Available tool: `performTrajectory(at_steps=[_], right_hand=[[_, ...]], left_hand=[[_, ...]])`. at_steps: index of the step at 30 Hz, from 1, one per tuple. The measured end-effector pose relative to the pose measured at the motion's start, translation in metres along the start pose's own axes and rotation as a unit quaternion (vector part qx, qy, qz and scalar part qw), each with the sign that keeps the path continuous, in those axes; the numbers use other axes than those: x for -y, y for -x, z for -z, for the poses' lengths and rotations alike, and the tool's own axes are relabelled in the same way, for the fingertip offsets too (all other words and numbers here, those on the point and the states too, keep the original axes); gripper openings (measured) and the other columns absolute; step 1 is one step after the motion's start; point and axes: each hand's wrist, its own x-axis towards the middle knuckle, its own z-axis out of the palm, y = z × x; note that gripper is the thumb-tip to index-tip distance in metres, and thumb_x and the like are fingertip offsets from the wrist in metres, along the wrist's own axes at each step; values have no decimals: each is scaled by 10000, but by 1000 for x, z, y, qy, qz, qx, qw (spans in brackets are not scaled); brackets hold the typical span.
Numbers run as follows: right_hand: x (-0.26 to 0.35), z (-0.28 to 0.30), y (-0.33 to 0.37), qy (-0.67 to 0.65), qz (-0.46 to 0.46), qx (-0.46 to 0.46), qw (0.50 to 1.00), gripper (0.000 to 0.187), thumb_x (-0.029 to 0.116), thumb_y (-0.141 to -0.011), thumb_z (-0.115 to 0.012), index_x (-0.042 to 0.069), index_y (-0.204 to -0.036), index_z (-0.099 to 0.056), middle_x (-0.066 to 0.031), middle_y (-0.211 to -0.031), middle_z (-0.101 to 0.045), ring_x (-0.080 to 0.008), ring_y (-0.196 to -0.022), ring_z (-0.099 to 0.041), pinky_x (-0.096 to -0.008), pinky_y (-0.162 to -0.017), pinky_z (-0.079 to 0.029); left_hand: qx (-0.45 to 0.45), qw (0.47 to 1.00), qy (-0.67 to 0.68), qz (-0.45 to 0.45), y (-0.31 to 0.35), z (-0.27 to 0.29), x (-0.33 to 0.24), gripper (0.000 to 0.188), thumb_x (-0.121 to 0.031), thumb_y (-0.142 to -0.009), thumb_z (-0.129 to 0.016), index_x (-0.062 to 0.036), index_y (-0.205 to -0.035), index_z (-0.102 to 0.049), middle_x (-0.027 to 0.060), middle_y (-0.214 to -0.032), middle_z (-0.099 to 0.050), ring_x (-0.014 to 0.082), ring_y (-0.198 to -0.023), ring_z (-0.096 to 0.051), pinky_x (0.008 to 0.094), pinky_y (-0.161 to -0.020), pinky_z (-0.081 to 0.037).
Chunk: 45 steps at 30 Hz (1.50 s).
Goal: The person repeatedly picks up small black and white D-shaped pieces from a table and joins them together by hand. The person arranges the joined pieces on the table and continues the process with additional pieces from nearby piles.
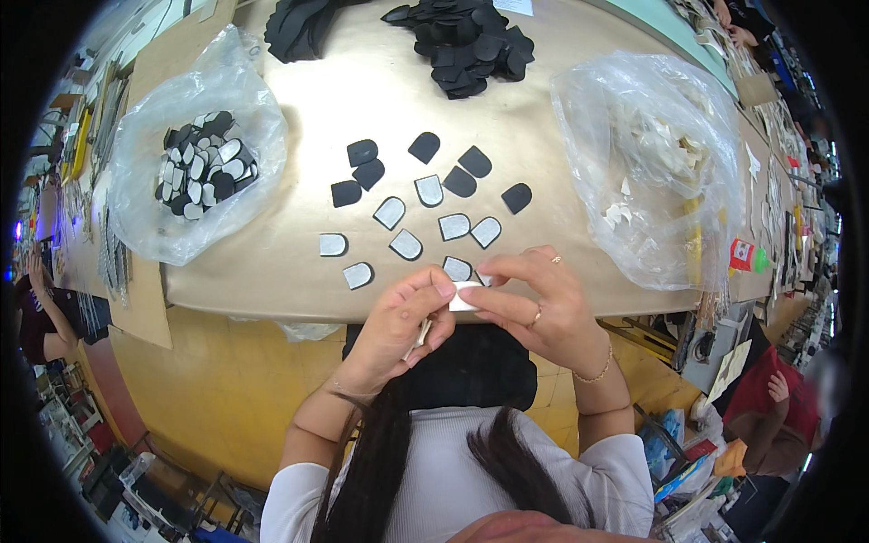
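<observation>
Close to the table's front edge, my left hand (398,319) and my right hand (541,303) pinch a small white piece (463,297) between them. More pale pieces (420,335) show under the curled fingers of my left hand. Just beyond my fingertips lies a black-edged, round-ended patch with a silvery face (457,269). Several patches like it, such as one silvery patch (390,213), are scattered over the table. Farther back, several patches lie with a plain black face up, among them a black patch (423,147).
At the left, a clear plastic bag (258,163) holds many black and silvery patches. Another clear bag (588,172) at the right contains white scraps. Heaps of black pieces (475,45) lie at the back. A green-capped bottle (744,256) is by the right edge. Other people are at both sides.
</observation>
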Motion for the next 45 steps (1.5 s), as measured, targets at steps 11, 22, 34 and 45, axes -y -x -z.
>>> performTrajectory(at_steps=[11, 22, 34, 45], right_hand=[[-95, 13, -23, -225, -408, -61, 883, 173, 136, -934, -755, -19, -1006, -729, -48, -829, -735, -62, -691, -671, -245, -657, -544], [-102, 19, -39, -135, -407, 45, 902, 194, 157, -912, -753, -27, -971, -740, -64, -729, -727, -102, -611, -682, -239, -599, -525], [-101, 27, -50, -157, -424, 80, 888, 173, 136, -920, -733, -32, -959, -730, -64, -723, -718, -101, -613, -681, -238, -569, -527], [-102, 9, -33, 155, -238, 6, 959, 163, 191, -909, -736, 36, -946, -701, -63, -827, -682, -237, -733, -671, -355, -651, -509]], left_hand=[[-99, 658, -648, -370, -39, -20, 18, 349, -196, -910, -749, -71, -1222, -656, 89, -1149, -663, 194, -642, -672, 313, -529, -525], [-94, 567, -765, -290, -68, -31, 18, 447, -248, -926, -734, -34, -1300, -615, 134, -1400, -553, 210, -596, -677, 325, -497, -538], [-113, 544, -773, -306, -77, -34, 18, 491, -256, -917, -737, -23, -1329, -608, 120, -1417, -561, 190, -601, -678, 303, -503, -540], [-125, 443, -834, -303, -86, -38, 23, 473, -267, -892, -731, -47, -1305, -659, 108, -1379, -637, 157, -522, -616, 272, -469, -500]])
